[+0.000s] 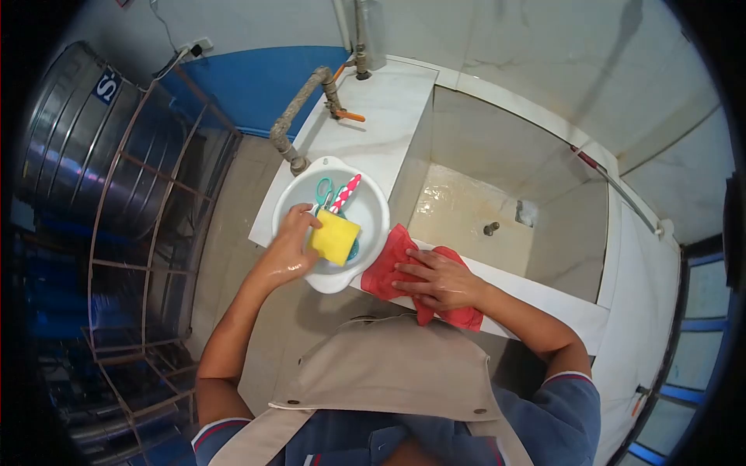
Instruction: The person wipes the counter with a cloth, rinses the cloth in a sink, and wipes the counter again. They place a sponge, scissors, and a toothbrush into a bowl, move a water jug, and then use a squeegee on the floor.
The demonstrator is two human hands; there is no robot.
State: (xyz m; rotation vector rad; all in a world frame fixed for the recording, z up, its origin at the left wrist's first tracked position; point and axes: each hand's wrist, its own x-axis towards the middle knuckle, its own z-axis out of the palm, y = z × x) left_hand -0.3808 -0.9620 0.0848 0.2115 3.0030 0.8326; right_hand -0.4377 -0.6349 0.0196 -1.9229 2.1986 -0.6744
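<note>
A yellow sponge (336,238) is pinched at its left edge by the fingers and thumb of my left hand (286,250). It sits over a white basin (375,203), covering part of what lies inside. In the basin are scissors with teal handles (325,186) and a long pink piece with white dots (346,193), whose lower end is behind the sponge. A teal edge of something (353,249) peeks out beneath the sponge. My right hand (444,281) lies flat, fingers spread, on a crumpled red cloth (382,273) along the sink's front ledge.
Right of the basin is a deep sink (458,203) with wet patches and a drain fitting (491,228). A crusted pipe (294,116) with an orange-handled valve (350,116) rises behind the basin. A metal rack (144,264) and a large steel tank (93,147) stand left.
</note>
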